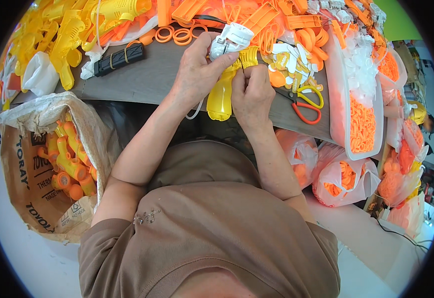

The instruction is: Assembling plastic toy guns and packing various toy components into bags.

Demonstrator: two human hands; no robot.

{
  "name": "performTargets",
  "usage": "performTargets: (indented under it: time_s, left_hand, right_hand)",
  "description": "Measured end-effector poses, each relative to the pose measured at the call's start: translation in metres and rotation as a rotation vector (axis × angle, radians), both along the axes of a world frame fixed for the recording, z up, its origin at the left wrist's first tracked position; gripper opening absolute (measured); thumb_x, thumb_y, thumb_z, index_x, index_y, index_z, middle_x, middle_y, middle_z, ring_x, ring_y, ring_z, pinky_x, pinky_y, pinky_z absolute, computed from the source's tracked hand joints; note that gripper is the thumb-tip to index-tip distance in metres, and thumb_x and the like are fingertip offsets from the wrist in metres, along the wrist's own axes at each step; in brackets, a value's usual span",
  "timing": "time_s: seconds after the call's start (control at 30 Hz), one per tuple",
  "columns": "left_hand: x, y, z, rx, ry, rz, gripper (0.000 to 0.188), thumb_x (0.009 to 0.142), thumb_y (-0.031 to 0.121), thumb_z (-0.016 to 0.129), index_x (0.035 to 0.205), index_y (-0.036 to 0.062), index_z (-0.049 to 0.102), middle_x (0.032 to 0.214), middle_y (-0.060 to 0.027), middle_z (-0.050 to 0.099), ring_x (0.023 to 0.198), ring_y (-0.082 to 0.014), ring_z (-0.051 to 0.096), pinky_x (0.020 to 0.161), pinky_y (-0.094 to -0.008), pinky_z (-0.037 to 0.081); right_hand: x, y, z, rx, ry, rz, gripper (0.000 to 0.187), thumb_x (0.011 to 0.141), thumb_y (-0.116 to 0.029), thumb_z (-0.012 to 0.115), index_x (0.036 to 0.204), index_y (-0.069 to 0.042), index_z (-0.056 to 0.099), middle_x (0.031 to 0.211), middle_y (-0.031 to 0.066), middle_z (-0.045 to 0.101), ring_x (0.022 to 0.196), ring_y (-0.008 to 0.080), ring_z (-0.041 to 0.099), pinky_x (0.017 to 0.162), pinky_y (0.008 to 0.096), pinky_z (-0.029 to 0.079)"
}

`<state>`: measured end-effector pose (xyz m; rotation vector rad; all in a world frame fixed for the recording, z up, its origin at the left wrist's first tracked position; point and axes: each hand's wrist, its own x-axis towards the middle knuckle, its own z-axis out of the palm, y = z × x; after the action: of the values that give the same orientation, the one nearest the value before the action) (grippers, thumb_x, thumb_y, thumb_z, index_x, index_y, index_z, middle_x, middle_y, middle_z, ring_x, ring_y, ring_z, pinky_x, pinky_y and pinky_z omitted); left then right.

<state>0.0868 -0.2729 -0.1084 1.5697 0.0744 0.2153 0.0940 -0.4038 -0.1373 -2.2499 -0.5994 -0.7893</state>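
My left hand (199, 69) is closed around a round white plastic housing (233, 37), its thumb pressed along the lower side. Right below the housing is a yellow plastic shell (220, 97) with a ribbed head and a long handle, which juts past the table's near edge. My right hand (253, 94) is closed in a pinch at the shell's neck. A dark thin wire shows near those fingertips, but the fingers hide the exact grip. A white cord (195, 110) hangs beside the handle.
Scissors (307, 105) with red and yellow handles lie right of my hands, beside small white and yellow parts (291, 64). Yellow shells (70, 44) heap up far left. A bin of orange pieces (362, 126) stands right. An open sack (53, 169) sits lower left.
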Motion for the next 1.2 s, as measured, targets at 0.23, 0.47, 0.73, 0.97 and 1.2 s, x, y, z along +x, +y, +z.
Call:
performTargets:
  time_s: [0.23, 0.47, 0.73, 0.97, 1.2]
  left_hand:
    - [0.001, -0.002, -0.004, 0.004, -0.014, -0.015, 0.032, 0.08, 0.013, 0.065, 0.106, -0.0018, 0.053, 0.086, -0.0058, 0.059, 0.076, -0.0095, 0.054, 0.067, -0.0259, 0.047]
    - [-0.001, -0.002, -0.001, -0.045, -0.002, -0.033, 0.033, 0.08, 0.013, 0.065, 0.107, -0.0018, 0.053, 0.087, -0.0065, 0.06, 0.077, -0.0097, 0.055, 0.067, -0.026, 0.047]
    - [-0.001, -0.002, -0.004, -0.009, -0.02, -0.024, 0.034, 0.079, 0.014, 0.066, 0.106, -0.0018, 0.053, 0.087, -0.0083, 0.061, 0.078, -0.0117, 0.056, 0.07, -0.0276, 0.047]
    - [-0.003, -0.003, -0.002, 0.008, -0.003, -0.021, 0.034, 0.078, 0.014, 0.067, 0.105, -0.0017, 0.054, 0.087, -0.0089, 0.061, 0.078, -0.0125, 0.057, 0.069, -0.0284, 0.047]
    - [0.006, -0.006, -0.006, 0.1, -0.077, -0.053, 0.032, 0.078, 0.013, 0.066, 0.105, 0.0011, 0.054, 0.081, -0.0092, 0.061, 0.072, -0.0151, 0.059, 0.065, -0.0297, 0.048]
  right_hand:
    - [0.003, -0.001, 0.0, 0.163, 0.255, 0.005, 0.017, 0.08, -0.004, 0.061, 0.074, 0.0, 0.045, 0.063, 0.0115, 0.051, 0.052, 0.0234, 0.055, 0.047, 0.0337, 0.044]
    - [0.006, -0.005, 0.0, 0.186, 0.405, 0.009, 0.018, 0.08, -0.004, 0.061, 0.076, -0.001, 0.044, 0.066, 0.0131, 0.049, 0.054, 0.0279, 0.054, 0.047, 0.0368, 0.043]
    - [0.001, -0.002, 0.006, -0.004, 0.141, 0.0, 0.017, 0.079, -0.003, 0.06, 0.074, 0.0, 0.044, 0.064, 0.0136, 0.05, 0.055, 0.0299, 0.053, 0.049, 0.0384, 0.042]
    - [0.005, -0.002, 0.014, -0.184, 0.169, 0.021, 0.014, 0.08, -0.004, 0.058, 0.077, 0.001, 0.046, 0.064, 0.0138, 0.054, 0.056, 0.0267, 0.058, 0.05, 0.0372, 0.045]
    - [0.029, -0.018, 0.046, 0.309, 1.054, 0.209, 0.017, 0.077, -0.002, 0.059, 0.092, 0.002, 0.053, 0.069, 0.0075, 0.059, 0.047, 0.0128, 0.056, 0.039, 0.023, 0.045]
